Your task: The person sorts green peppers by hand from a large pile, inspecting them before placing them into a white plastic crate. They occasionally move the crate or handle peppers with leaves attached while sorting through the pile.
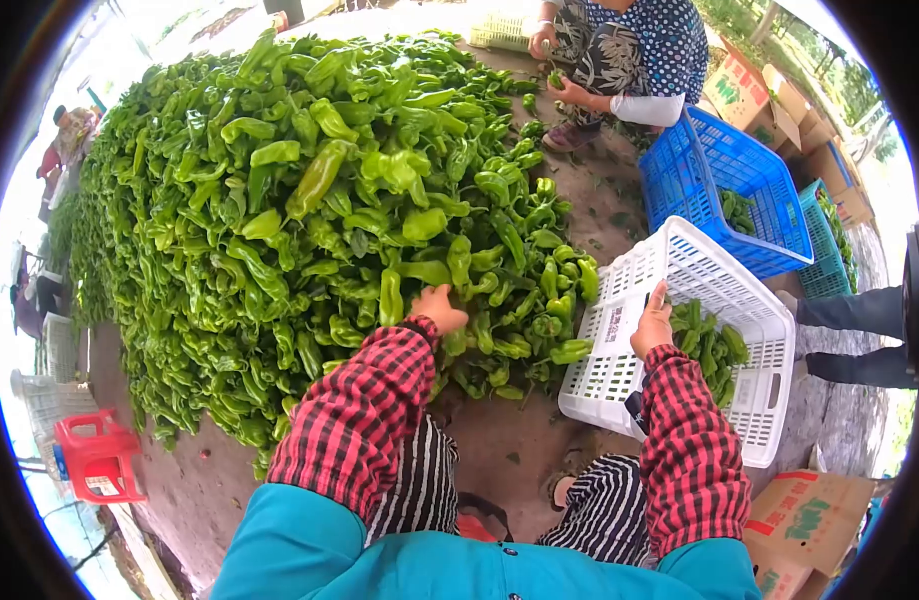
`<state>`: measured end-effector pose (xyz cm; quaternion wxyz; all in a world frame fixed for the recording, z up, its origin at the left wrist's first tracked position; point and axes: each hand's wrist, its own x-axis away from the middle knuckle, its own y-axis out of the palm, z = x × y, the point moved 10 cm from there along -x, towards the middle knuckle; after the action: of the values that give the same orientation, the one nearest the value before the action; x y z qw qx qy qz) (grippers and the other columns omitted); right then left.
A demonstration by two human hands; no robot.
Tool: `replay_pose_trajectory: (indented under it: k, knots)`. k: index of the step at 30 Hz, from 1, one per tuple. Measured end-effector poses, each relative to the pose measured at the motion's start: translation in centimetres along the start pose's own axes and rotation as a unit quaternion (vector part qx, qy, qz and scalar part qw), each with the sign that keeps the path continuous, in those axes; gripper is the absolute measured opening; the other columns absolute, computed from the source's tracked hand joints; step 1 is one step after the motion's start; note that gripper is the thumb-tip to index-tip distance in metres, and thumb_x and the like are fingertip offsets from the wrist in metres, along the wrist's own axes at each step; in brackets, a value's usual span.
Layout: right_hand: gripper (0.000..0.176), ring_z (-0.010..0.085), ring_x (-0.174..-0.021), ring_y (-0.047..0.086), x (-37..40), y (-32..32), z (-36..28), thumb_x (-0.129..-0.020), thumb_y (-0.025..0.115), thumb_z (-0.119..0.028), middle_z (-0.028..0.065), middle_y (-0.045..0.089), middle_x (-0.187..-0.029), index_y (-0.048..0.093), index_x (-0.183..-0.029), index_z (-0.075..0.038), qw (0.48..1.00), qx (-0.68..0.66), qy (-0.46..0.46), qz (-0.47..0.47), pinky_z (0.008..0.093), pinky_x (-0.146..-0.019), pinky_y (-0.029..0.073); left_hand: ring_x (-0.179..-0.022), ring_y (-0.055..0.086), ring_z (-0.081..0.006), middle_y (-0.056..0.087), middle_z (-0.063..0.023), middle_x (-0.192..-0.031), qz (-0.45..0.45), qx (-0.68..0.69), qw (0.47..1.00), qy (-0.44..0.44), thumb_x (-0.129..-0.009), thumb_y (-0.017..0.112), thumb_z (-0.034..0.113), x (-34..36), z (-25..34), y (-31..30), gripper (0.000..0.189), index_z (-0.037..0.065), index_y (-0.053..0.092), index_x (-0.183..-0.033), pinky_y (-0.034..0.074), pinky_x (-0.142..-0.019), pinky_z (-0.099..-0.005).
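Note:
A big heap of green peppers (309, 190) fills the left and middle of the head view. At its near edge, my left hand (440, 309) reaches in among the peppers, its fingers curled and partly hidden; what they hold, if anything, I cannot make out. My right hand (653, 325) is closed on the near side rim of a white plastic crate (617, 320). The crate is tilted, and green peppers (711, 347) lie inside it.
Beyond the white crate stand a blue crate (719, 215) and a teal crate (821, 240), both with peppers. Another person (619, 60) handles a pepper at the back. Cardboard boxes (809, 515) are at lower right, a red stool (99, 455) at left.

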<state>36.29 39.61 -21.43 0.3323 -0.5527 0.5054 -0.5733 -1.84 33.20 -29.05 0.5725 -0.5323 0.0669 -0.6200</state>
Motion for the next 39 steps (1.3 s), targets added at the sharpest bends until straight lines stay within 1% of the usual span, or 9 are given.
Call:
replay_pose_trajectory:
  k: [12,14,15,19,22,28,33,36,39]
  knots:
    - [0.104,0.0412,-0.114,0.037,1.2,-0.6,-0.9,-0.068,0.061,-0.001,0.0318,0.024,-0.125,-0.022,-0.132,0.000,0.987,-0.075,-0.139,-0.004,0.0343,-0.097,0.034,-0.119,0.033,-0.0318,0.046,-0.0140,-0.121,0.102,-0.162,0.971,0.140,-0.072,0.058,0.021,0.5,-5.4,0.6,0.042,0.006,0.051,-0.111,0.029,-0.096,-0.0455]
    - [0.105,0.0441,-0.121,0.028,1.9,-1.4,-1.2,-0.068,0.066,-0.013,0.0290,0.015,-0.134,-0.015,-0.135,-0.002,0.985,-0.048,-0.165,0.014,0.0411,-0.100,0.029,-0.111,0.040,-0.0314,0.050,-0.0138,-0.113,0.128,-0.094,0.973,0.167,-0.070,0.056,0.014,-0.8,-4.4,-1.6,0.038,0.006,0.053,-0.107,0.034,-0.090,-0.0424]
    - [0.095,0.0462,-0.126,0.018,4.0,-2.6,-2.3,-0.069,0.066,-0.023,0.0227,0.009,-0.140,0.004,-0.138,-0.003,0.994,0.096,-0.025,-0.045,0.0496,-0.101,0.022,-0.103,0.047,-0.0310,0.055,-0.0137,-0.105,0.154,-0.035,0.969,0.190,-0.069,0.055,0.007,-1.5,-3.9,-3.1,0.035,0.006,0.054,-0.104,0.039,-0.084,-0.0392]
    - [0.066,0.0399,-0.125,0.021,12.3,-2.7,-11.9,-0.070,0.064,-0.025,0.0171,0.023,-0.137,0.037,-0.126,-0.005,0.959,-0.007,-0.281,0.029,0.0485,-0.101,0.017,-0.091,0.051,-0.0288,0.059,-0.0100,-0.090,0.281,-0.077,0.889,0.352,-0.067,0.055,0.002,-4.7,0.5,-5.8,0.025,0.005,0.054,-0.092,0.042,-0.077,-0.0372]
    - [0.060,0.0372,-0.122,0.029,17.0,2.8,-15.3,-0.070,0.067,-0.024,0.0192,0.031,-0.131,0.042,-0.122,-0.007,0.903,-0.189,-0.362,-0.129,0.0432,-0.101,0.024,-0.098,0.050,-0.0251,0.059,-0.0089,-0.096,0.068,-0.257,0.955,0.129,-0.072,0.058,0.008,-10.1,-0.5,-3.5,0.027,0.005,0.056,-0.099,0.034,-0.087,-0.0396]
    - [0.048,0.0263,-0.113,0.043,19.1,10.3,-13.9,-0.076,0.064,-0.020,0.0159,0.041,-0.127,0.046,-0.118,-0.006,0.869,-0.319,-0.252,-0.281,0.0333,-0.088,0.038,-0.103,0.046,-0.0231,0.059,-0.0075,-0.092,0.016,-0.399,0.900,0.176,-0.071,0.060,0.012,-8.5,-0.8,-2.6,0.020,0.006,0.060,-0.090,0.026,-0.090,-0.0410]
    - [0.043,0.0161,-0.104,0.050,18.6,12.5,-11.8,-0.077,0.064,-0.020,0.0099,0.047,-0.121,0.049,-0.116,-0.007,0.842,-0.402,-0.164,-0.319,0.0250,-0.073,0.044,-0.096,0.048,-0.0264,0.059,-0.0084,-0.091,0.238,-0.102,0.922,0.287,-0.073,0.060,0.013,-2.1,-3.6,-6.5,0.033,0.004,0.054,-0.104,0.029,-0.087,-0.0429]
    - [0.040,0.0156,-0.104,0.049,18.6,13.2,-11.8,-0.079,0.063,-0.018,0.0079,0.051,-0.115,0.049,-0.114,-0.006,0.804,-0.469,-0.114,-0.347,0.0243,-0.076,0.043,-0.093,0.052,-0.0235,0.059,-0.0078,-0.097,0.194,0.172,0.927,0.270,-0.079,0.057,0.008,-0.3,-6.1,-6.8,0.034,0.001,0.051,-0.111,0.037,-0.083,-0.0359]
    - [0.034,0.0162,-0.104,0.049,18.4,12.5,-12.7,-0.084,0.059,-0.016,0.0065,0.052,-0.111,0.049,-0.113,-0.002,0.776,-0.506,-0.070,-0.370,0.0258,-0.083,0.042,-0.092,0.057,-0.0155,0.058,-0.0086,-0.105,-0.023,0.591,0.782,0.198,-0.088,0.049,0.008,1.2,-4.3,-3.7,0.027,-0.002,0.049,-0.113,0.043,-0.082,-0.0249]
